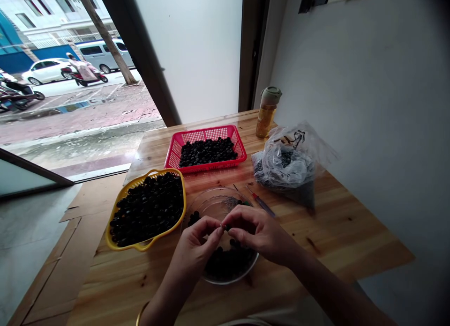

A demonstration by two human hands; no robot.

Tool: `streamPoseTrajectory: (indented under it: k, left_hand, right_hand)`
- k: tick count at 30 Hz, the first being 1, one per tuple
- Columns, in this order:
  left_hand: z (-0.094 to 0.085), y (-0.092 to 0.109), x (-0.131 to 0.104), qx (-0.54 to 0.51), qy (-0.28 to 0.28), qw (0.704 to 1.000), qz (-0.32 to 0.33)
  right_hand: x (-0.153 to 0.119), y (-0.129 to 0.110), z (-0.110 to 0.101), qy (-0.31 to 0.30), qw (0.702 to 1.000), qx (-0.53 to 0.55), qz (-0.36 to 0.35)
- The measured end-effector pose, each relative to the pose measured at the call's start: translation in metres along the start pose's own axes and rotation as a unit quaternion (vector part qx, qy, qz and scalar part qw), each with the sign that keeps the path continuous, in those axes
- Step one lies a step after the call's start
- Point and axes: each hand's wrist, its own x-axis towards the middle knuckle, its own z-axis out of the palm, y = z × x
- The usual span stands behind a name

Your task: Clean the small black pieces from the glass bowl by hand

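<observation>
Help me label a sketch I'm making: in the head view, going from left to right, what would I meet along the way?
White car → yellow basket → clear round bowl → plastic bag.

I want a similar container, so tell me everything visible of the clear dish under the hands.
The clear dish is round, open-topped and see-through, apparently plastic or glass. It stands upright on the wooden table, close beside the yellow basket; whether they touch is unclear. Dark rounded pieces crowd its near part, a few lie at left, and thin greyish strands lie toward its far right. The left hand and right hand, above it, hide part of it.
</observation>
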Motion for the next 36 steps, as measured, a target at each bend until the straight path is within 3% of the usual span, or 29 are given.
streamPoseTrajectory:
  k: [3, 5, 8, 10, 14, 19, 21, 27, 33, 36]
  left_hand:
    - [0.001, -0.008, -0.002, 0.070, 0.031, 0.995, 0.065]
    - [0.002, -0.012, -0.003, 0.152, 0.062, 0.975, 0.152]
    - [0.002, -0.016, -0.004, 0.287, 0.093, 0.906, 0.296]
    - [0.001, -0.016, -0.004, 0.354, 0.098, 0.861, 0.352]
    - [0.001, -0.013, -0.008, 0.446, 0.101, 0.803, 0.383]
    - [0.002, -0.011, -0.016, 0.536, 0.083, 0.758, 0.361]
    - [0.003, -0.011, -0.017, 0.547, 0.072, 0.757, 0.350]
    - [0.005, -0.009, -0.016, 0.471, 0.054, 0.802, 0.363]
    - [0.007, -0.011, -0.018, 0.484, 0.037, 0.796, 0.361]
    - [0.007, -0.009, -0.016, 0.408, 0.042, 0.845, 0.344]
  right_hand:
    - [-0.001, 0.007, 0.003, 0.027, 0.996, 0.072, 0.044]
    - [-0.001, 0.009, 0.005, 0.039, 0.997, 0.062, 0.032]
    - [-0.001, 0.007, 0.005, 0.039, 0.999, 0.003, -0.015]
    - [-0.002, 0.006, 0.004, 0.035, 0.997, -0.039, -0.054]
    - [-0.003, 0.007, 0.003, 0.032, 0.990, -0.094, -0.103]
    - [-0.007, 0.014, 0.006, 0.032, 0.978, -0.141, -0.153]
    - [-0.009, 0.016, 0.008, 0.045, 0.974, -0.147, -0.167]
    - [-0.013, 0.018, 0.008, 0.078, 0.983, -0.099, -0.131]
    - [-0.014, 0.022, 0.005, 0.078, 0.989, -0.061, -0.112]
    - [-0.015, 0.024, 0.006, 0.071, 0.995, -0.030, -0.057]
